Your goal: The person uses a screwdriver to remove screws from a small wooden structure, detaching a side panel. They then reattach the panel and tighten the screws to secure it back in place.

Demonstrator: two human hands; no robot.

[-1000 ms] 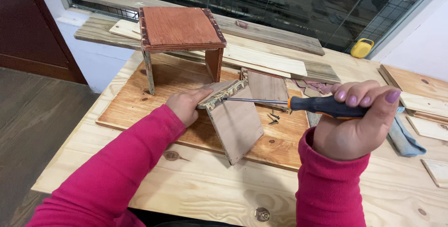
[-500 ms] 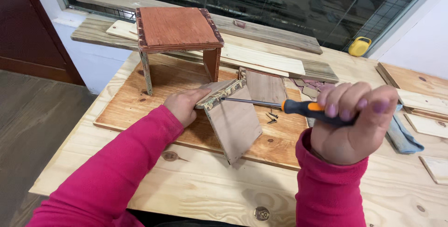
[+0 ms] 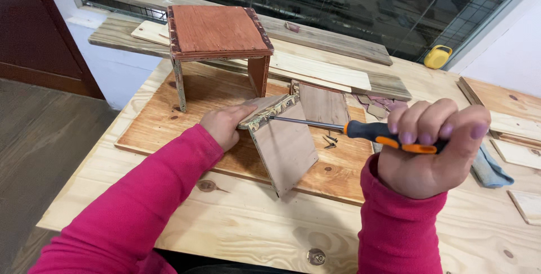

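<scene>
Screwdriver point(image 3: 360, 132) axis runs nearly level, right to left, tip slightly higher than the grip is not clear; the shaft points from the right hand point(image 3: 431, 150) straight at the top edge of the joined wood piece point(image 3: 282, 139). Right hand is clenched around the orange-black handle, fingers wrapped over the top. Tip meets the worn, ragged upper edge of the piece, right where two thin boards join at an angle.

Left hand point(image 3: 225, 125) is on the far side of that joint, opposite the tip, fingers and thumb clamped on the flatter board, bracing it. So the hands oppose each other along the tool's axis, with the piece between them; left hand is touching it, right hand stands well apart at shaft length.

Piece sits on a plywood sheet point(image 3: 169, 122) lying on the counter point(image 3: 253, 229). Loose screws point(image 3: 328, 141) lie just under the shaft. Small reddish stool point(image 3: 217, 32) stands behind, clear of both hands.
</scene>
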